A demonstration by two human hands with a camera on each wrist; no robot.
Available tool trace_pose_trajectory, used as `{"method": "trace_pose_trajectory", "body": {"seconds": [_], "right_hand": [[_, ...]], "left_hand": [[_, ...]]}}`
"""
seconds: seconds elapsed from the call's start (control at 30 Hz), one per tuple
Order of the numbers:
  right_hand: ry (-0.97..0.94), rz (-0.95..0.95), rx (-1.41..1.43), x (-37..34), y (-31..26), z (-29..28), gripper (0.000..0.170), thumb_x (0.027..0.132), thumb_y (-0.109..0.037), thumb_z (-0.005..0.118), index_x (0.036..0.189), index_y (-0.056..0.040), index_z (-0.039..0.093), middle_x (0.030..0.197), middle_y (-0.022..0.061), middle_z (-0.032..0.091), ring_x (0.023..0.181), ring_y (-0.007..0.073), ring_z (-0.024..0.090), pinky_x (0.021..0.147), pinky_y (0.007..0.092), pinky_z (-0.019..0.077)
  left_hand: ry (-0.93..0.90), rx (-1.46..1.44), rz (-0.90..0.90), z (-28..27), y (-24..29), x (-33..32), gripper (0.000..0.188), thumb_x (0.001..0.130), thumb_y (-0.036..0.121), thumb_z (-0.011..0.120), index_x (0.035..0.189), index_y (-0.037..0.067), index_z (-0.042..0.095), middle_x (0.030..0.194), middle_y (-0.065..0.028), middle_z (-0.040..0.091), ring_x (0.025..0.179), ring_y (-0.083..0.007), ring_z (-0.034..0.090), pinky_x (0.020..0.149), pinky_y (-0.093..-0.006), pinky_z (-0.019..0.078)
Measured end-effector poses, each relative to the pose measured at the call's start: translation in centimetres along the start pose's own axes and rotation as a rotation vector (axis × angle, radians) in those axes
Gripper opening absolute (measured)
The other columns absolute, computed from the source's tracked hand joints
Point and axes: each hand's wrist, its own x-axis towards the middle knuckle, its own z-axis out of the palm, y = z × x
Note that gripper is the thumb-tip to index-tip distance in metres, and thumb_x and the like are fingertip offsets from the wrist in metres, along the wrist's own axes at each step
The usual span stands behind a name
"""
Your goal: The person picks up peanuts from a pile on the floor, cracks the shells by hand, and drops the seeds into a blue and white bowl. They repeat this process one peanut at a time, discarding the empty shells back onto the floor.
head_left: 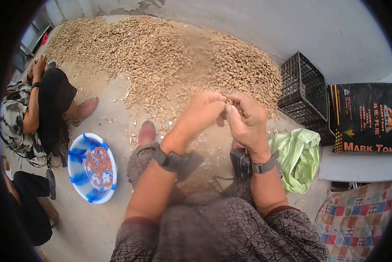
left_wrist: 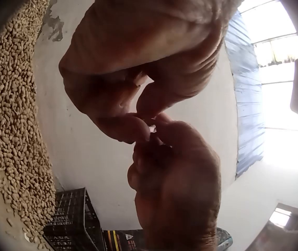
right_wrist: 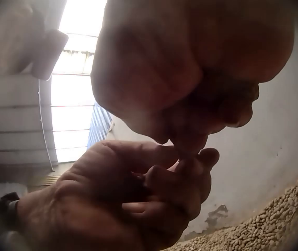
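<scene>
Both hands meet in front of the body, fingertips together over a small peanut (head_left: 230, 102), its shell showing between them in the head view. My left hand (head_left: 203, 112) pinches it from one side with thumb and forefinger. From the other side my right hand (head_left: 250, 121) grips it, fingers curled inward. The left wrist view shows a pale bit right at the touching fingertips; the fingers hide most of the peanut. Beyond the hands spreads a large heap of unshelled peanuts (head_left: 154, 56) against the wall.
A blue-and-white basin (head_left: 77, 172) with reddish shelled kernels (head_left: 99, 163) stands at left, near a seated person (head_left: 30, 109). At right are a black crate (head_left: 294, 87), a light-green plastic bag (head_left: 294, 161) and a black printed sack (head_left: 364, 115). Loose shells dot the floor.
</scene>
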Motion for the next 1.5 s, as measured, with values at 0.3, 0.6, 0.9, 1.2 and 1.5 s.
{"method": "trace_pose_trajectory", "body": {"seconds": [0.3, 0.6, 0.9, 1.2, 1.5], "right_hand": [[0.023, 0.403, 0.228, 0.8, -1.5, -2.0, 0.015, 0.084, -0.01, 0.056, 0.091, 0.0015, 0.063, 0.064, 0.0016, 0.059, 0.052, 0.004, 0.051, 0.047, 0.0176, 0.0384], [-0.109, 0.875, 0.431, 1.4, 0.0, -2.6, 0.032, 0.093, -0.027, 0.045, 0.092, 0.0015, 0.06, 0.06, 0.0028, 0.055, 0.043, 0.0061, 0.044, 0.036, 0.0189, 0.0342], [0.008, 0.9, 0.536, 0.7, 0.3, -0.6, 0.039, 0.095, -0.034, 0.036, 0.085, -0.0029, 0.057, 0.062, 0.0039, 0.054, 0.044, 0.0097, 0.045, 0.037, 0.0207, 0.0328], [0.049, 0.683, 0.608, 0.7, -0.5, -0.8, 0.03, 0.09, -0.03, 0.05, 0.092, -0.0012, 0.061, 0.065, 0.0032, 0.057, 0.048, 0.0053, 0.046, 0.039, 0.0179, 0.0348], [0.035, 0.575, 0.551, 0.5, -0.3, -1.8, 0.022, 0.083, -0.014, 0.062, 0.099, -0.0001, 0.062, 0.078, 0.0039, 0.063, 0.055, 0.0035, 0.051, 0.045, 0.0152, 0.0377]], "left_hand": [[0.194, -0.158, -0.066, -0.8, -0.7, 0.5, 0.017, 0.087, 0.012, 0.051, 0.091, 0.0, 0.062, 0.065, 0.0008, 0.055, 0.052, -0.0038, 0.049, 0.044, -0.0146, 0.0332], [0.066, -0.17, 0.034, -0.1, 0.4, -0.1, 0.02, 0.091, 0.011, 0.05, 0.104, -0.001, 0.059, 0.066, 0.0005, 0.054, 0.052, -0.0024, 0.045, 0.045, -0.0143, 0.0358], [-0.079, 0.154, 0.154, 2.0, -0.7, -0.1, 0.029, 0.085, 0.007, 0.057, 0.111, -0.005, 0.058, 0.079, -0.0016, 0.062, 0.062, -0.0051, 0.055, 0.053, -0.0176, 0.0431], [0.088, -0.153, 0.036, 1.2, -0.1, -0.2, 0.023, 0.088, 0.009, 0.054, 0.105, -0.003, 0.062, 0.076, -0.0005, 0.06, 0.053, -0.0031, 0.047, 0.046, -0.0141, 0.0362], [-0.004, -0.421, 0.038, 1.1, -0.2, -0.2, 0.017, 0.087, 0.013, 0.054, 0.097, 0.0, 0.059, 0.079, -0.0054, 0.062, 0.052, -0.0038, 0.048, 0.042, -0.0132, 0.0304]]}}
